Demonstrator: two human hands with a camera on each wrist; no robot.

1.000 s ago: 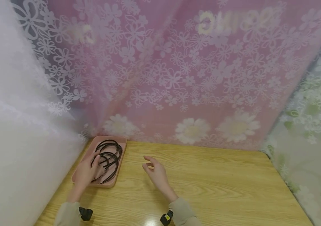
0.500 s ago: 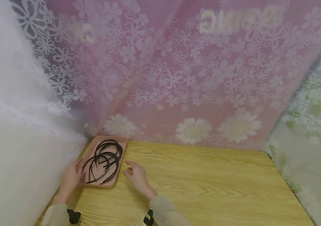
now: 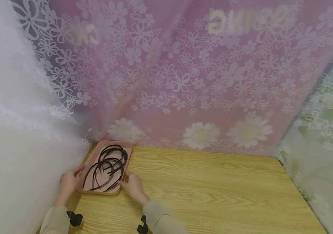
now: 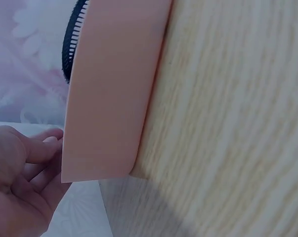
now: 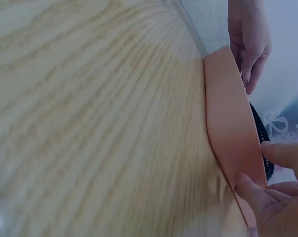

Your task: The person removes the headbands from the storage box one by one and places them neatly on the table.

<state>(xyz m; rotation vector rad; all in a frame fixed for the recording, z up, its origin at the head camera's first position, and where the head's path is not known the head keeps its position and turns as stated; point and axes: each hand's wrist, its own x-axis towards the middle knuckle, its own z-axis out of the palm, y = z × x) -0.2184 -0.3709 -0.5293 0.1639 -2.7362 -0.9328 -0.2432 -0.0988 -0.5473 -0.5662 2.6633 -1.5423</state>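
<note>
A pink rectangular tray (image 3: 103, 192) lies at the table's left side, holding several black toothed hair hoops (image 3: 116, 159). On its left, my left hand (image 3: 67, 183) has thumb and fingertips at the side rim near the front corner. The left wrist view shows that hand (image 4: 20, 177) close up, with some fingers partly hidden behind the tray wall (image 4: 111, 98). My right hand (image 3: 133, 188) grips the opposite side near the front. In the right wrist view, the thumb and fingers of that hand (image 5: 287, 197) straddle the tray's rim.
The wood-grain table (image 3: 213, 185) stretches away to the right. A pink floral curtain (image 3: 178, 81) hangs along its back edge. White sheeting (image 3: 23, 136) stands close by the left hand, and a pale floral curtain (image 3: 330, 136) borders the right.
My left hand has let go of a hair hoop in the tray and moved out to the left rim. My right hand has moved left to the tray's right side. The tray stays put.
</note>
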